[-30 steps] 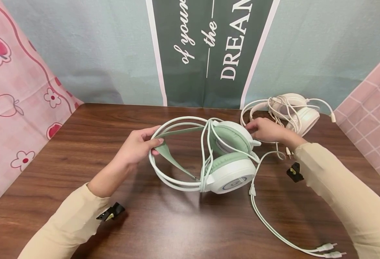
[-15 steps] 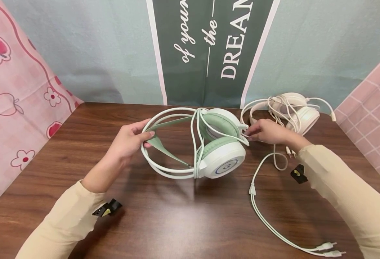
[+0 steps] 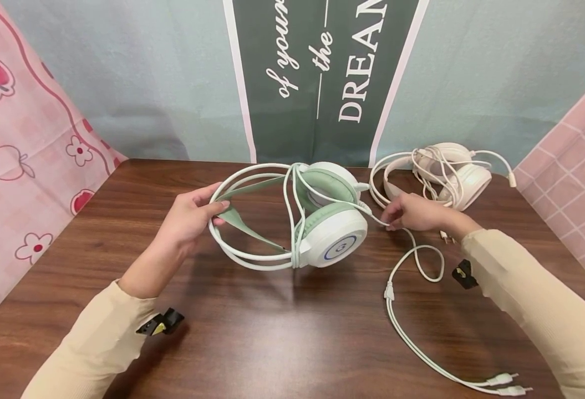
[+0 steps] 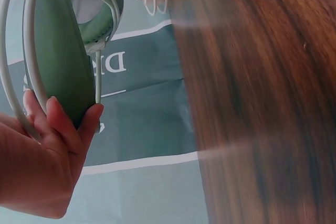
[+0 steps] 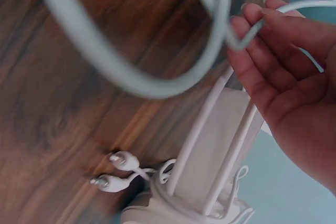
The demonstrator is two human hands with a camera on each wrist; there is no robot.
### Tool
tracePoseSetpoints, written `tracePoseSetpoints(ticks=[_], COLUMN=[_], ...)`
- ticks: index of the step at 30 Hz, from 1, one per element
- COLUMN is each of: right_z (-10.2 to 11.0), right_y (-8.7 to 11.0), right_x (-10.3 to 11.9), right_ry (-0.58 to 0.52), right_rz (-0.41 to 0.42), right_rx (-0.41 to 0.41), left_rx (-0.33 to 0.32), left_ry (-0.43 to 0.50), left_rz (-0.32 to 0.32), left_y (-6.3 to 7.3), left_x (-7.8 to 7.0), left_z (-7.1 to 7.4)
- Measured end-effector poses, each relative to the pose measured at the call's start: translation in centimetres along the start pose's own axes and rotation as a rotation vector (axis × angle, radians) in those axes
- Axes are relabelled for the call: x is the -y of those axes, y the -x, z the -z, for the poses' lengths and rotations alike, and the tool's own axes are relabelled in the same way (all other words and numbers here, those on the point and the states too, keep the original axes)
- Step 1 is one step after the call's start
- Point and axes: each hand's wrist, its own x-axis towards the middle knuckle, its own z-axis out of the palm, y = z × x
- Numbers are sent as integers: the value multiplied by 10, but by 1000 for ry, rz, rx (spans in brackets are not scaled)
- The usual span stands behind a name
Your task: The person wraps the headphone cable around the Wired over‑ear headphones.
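Note:
White headphones (image 3: 334, 238) with mint-green ear pads and a green inner strap are held above the table, cable wound around the frame near the ear cups. My left hand (image 3: 184, 219) grips the top of their headband, thumb on the green strap (image 4: 60, 56). Between thumb and fingers, my right hand (image 3: 414, 213) pinches the pale cable (image 3: 379, 221) just right of the ear cups. From there the cable loops down onto the table, splits at a small joint and ends in two plugs (image 3: 509, 384). In the right wrist view a blurred cable loop (image 5: 152, 87) hangs before the right hand.
A second, off-white headset (image 3: 464, 183) with a microphone boom and bundled cable lies at the table's back right. Its two plugs (image 5: 118, 169) rest on the wooden table (image 3: 292, 343). Fabric backdrops (image 3: 147, 83) stand behind and at both sides.
The headphones and my left hand have moved left and slightly up. My right hand, holding the cable, has gone a little right and toward me, drawing a length of cable off the ear cups.

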Motion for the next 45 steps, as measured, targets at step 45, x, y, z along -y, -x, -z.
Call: tracePoseSetpoints(ticks=[45], right_z=[-5], right_y=[37], right_x=[-15], right_ry=[306], right_rz=[86], right_rx=[-75], left_rx=[-138], left_ry=[316], left_rz=[-3], left_y=[5], left_x=[6], left_z=[44])
